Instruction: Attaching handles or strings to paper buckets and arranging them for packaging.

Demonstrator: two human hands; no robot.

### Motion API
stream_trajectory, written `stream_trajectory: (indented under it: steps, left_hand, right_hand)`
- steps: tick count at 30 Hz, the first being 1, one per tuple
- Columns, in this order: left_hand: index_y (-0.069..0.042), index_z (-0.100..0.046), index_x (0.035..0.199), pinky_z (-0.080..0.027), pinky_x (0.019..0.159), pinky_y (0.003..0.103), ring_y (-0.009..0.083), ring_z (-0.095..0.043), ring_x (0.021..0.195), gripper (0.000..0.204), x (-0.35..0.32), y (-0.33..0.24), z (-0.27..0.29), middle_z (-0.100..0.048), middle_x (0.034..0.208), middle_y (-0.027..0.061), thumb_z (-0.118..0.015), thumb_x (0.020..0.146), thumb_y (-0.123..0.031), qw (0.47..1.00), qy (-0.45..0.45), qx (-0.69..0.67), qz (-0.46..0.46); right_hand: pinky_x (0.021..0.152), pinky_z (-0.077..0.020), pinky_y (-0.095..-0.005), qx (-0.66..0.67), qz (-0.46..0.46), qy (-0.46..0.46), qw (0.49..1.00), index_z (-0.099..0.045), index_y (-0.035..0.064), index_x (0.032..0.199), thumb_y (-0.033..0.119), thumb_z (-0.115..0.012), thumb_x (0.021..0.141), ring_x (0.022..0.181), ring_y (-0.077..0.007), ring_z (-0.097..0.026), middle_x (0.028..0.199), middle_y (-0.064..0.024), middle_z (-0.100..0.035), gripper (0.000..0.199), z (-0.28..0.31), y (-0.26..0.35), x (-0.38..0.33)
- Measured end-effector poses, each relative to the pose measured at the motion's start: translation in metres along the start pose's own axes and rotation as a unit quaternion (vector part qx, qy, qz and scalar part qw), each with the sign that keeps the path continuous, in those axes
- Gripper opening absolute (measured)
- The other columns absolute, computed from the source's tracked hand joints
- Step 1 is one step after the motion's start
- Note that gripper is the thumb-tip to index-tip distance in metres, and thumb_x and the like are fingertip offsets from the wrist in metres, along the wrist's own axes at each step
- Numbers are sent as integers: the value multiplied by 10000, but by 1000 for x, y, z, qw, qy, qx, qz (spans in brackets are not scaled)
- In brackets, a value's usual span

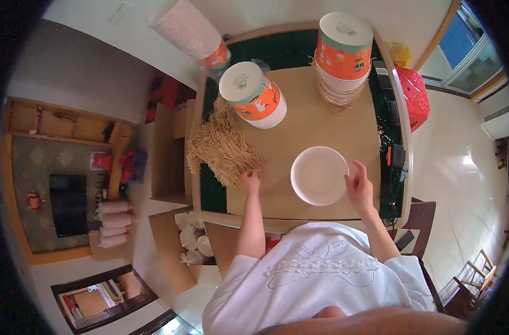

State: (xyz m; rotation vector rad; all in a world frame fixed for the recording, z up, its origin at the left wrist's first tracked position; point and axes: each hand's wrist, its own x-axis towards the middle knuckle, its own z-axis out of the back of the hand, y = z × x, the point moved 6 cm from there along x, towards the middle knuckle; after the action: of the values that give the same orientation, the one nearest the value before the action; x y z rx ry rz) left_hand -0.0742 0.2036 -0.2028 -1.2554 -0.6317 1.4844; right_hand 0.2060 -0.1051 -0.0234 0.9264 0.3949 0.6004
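My left hand (251,180) is closed at the near edge of a loose heap of tan strings (224,153), its fingertips pinching some of them. My right hand (359,188) is beside a round white paper bowl (320,176) that sits mouth up on the brown board; thumb and fingers are apart, the thumb at the bowl's right rim. Behind the heap, a short stack of upside-down paper buckets (257,100) in orange, green and white stands on the board. A taller upside-down stack (344,53) is at the far right, with tan strings hanging around its lower part.
A long wrapped stack of cups (190,33) leans at the far left. Along the table's right edge lie a phone-like black object (383,78) and an orange-black device (397,156). A red stool (412,97) stands beyond. Open cardboard boxes (173,151) stand left of the table.
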Motion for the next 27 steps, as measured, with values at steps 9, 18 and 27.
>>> stream_trajectory:
  steps: [9, 18, 27]
  left_hand:
    - [-37, -641, 794, -471, 604, 262, 106, -569, 622, 96, -100, 78, 18, -623, 673, 39, -640, 776, -131, 971, 73, 198, -111]
    - [-33, -634, 785, -474, 623, 270, 96, -586, 682, 114, -222, 18, -14, -642, 717, 38, -631, 779, -147, 906, 376, 197, 0]
    - [-35, -572, 866, -446, 693, 247, 96, -538, 770, 44, -250, -125, 7, -587, 817, 21, -585, 830, -55, 868, 487, -84, 57]
  right_hand:
    - [501, -378, -232, 68, 26, -50, 996, -512, 72, 1171, 13, -579, 831, 523, -98, -405, 610, -18, -426, 352, 30, -4, -14]
    - [687, -503, -352, 102, 225, 283, 927, -602, 57, 1030, -63, -582, 704, 807, -269, -595, 933, -92, -600, 349, -41, 74, -54]
    - [700, -485, -377, 79, 292, 415, 858, -604, 49, 986, 95, -638, 754, 827, -289, -592, 906, -110, -604, 240, -81, 95, -60]
